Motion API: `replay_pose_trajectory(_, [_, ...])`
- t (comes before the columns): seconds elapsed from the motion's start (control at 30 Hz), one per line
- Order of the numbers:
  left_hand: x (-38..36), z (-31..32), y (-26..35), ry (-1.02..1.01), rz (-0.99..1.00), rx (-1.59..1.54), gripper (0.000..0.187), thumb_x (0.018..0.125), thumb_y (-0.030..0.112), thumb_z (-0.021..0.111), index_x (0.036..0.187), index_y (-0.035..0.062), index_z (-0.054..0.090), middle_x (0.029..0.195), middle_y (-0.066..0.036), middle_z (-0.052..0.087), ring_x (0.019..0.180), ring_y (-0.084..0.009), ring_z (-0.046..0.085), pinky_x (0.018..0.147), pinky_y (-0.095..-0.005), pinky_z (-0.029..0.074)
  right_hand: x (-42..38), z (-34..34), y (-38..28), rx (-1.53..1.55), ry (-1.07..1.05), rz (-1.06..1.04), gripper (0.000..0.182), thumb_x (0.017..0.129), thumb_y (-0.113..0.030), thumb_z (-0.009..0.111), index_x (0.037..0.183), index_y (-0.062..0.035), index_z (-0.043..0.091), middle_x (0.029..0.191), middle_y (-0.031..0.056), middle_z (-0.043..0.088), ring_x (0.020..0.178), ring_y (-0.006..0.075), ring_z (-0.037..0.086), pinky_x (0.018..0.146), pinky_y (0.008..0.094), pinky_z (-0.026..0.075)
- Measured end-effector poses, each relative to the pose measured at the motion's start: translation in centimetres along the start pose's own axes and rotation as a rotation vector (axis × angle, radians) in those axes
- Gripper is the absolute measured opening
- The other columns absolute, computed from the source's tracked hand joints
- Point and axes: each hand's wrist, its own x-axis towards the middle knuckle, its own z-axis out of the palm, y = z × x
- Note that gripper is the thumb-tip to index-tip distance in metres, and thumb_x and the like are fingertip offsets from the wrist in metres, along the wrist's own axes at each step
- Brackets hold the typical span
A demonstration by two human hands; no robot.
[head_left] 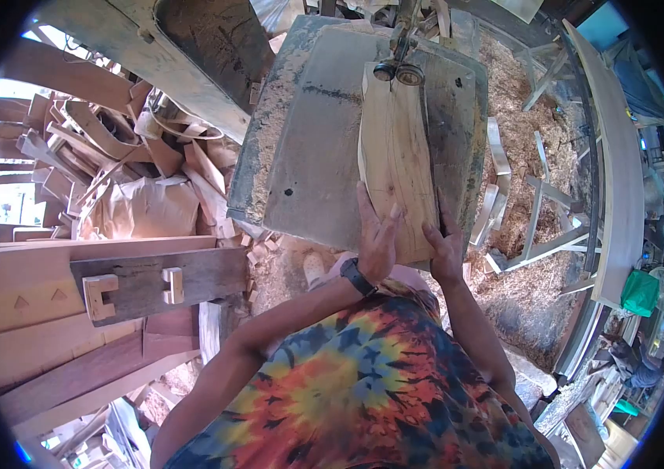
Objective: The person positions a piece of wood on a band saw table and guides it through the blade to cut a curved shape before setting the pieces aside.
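Observation:
A pale wooden board with curved lines marked along its length lies flat on the metal saw table. Its far end is under the blade guides of a band saw. My left hand, with a dark watch on the wrist, holds the board's near left side, thumb on top. At the near right edge, my right hand grips the board, its fingers along the side. The undersides of both hands are hidden.
Offcuts are heaped to the left beside the machine's frame. A dark plank with wooden blocks is at lower left. Sawdust and scrap strips cover the floor at right, before a long board. Another person is at far right.

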Motion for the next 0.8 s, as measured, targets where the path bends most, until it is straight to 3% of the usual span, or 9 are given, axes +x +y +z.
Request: replay_pose_trajectory(0.8, [-0.3,0.6,0.3,0.009,-0.044,0.02,0.09,0.103,0.024,0.052,0.155,-0.0038,-0.016,0.154,-0.025,0.026,0.139,-0.0296,0.04,0.114,-0.0396,0.036,0.3,-0.4,-0.2,0.022,0.02,0.003,0.079,0.089,-0.029,0.07,0.153,0.002,0.036,0.146,0.0219,0.05,0.134,0.0266,0.049,0.113,0.0367,0.036])
